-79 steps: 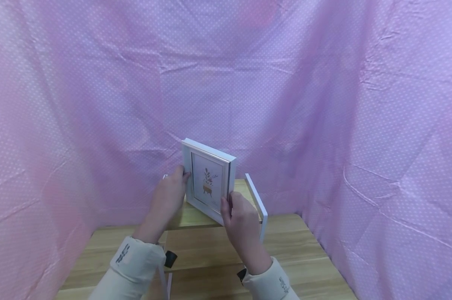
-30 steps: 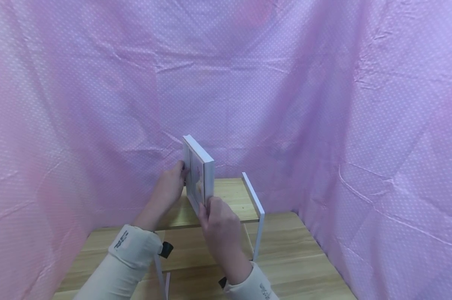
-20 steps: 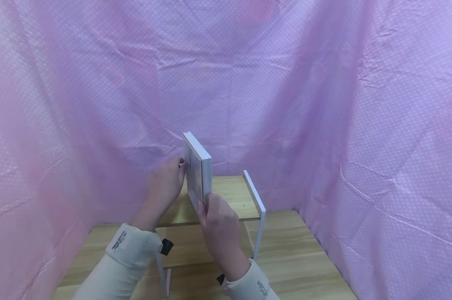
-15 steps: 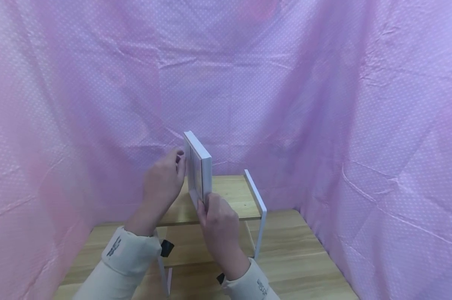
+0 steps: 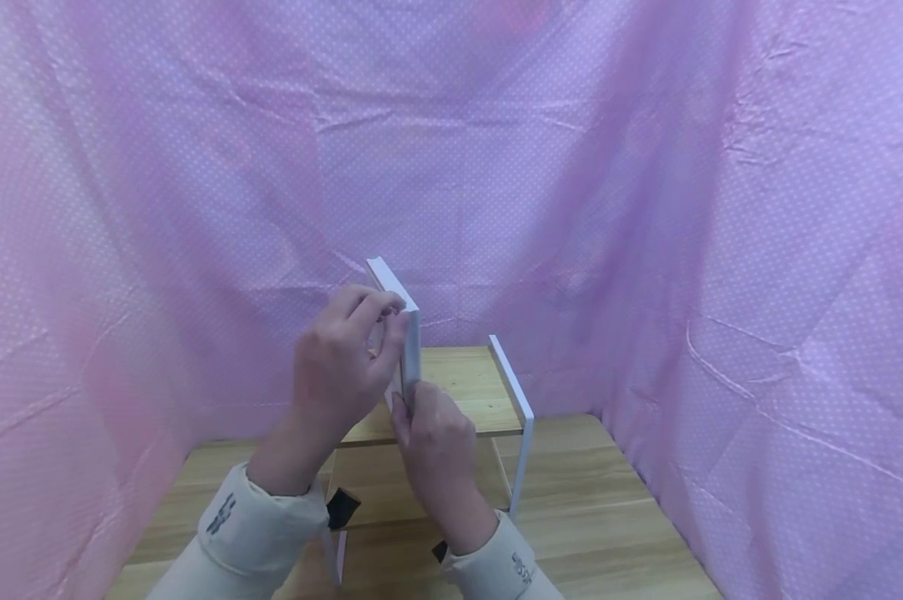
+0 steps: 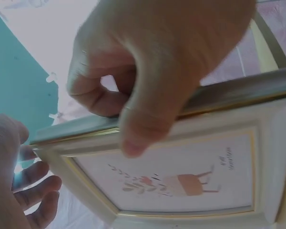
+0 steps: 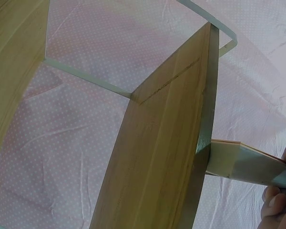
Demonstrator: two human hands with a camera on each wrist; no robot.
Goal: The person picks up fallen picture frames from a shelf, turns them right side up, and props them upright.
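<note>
Left hand [image 5: 339,358] shifted, frame [image 6: 162,181] in right hand [image 5: 438,446]

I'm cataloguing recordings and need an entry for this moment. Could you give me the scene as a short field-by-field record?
Object: picture frame, upright
Right grip: holds the frame's near edge
Left grip: at the frame's upper near corner, contact unclear
Below frame: wooden-topped shelf
Under shelf: wooden table
Backdrop: pinkish dotted cloth

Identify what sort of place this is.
Probably a makeshift recording booth: pinkish-purple dotted fabric sheets hang around a light wood-grain table bearing a small white-framed wooden shelf.
</note>
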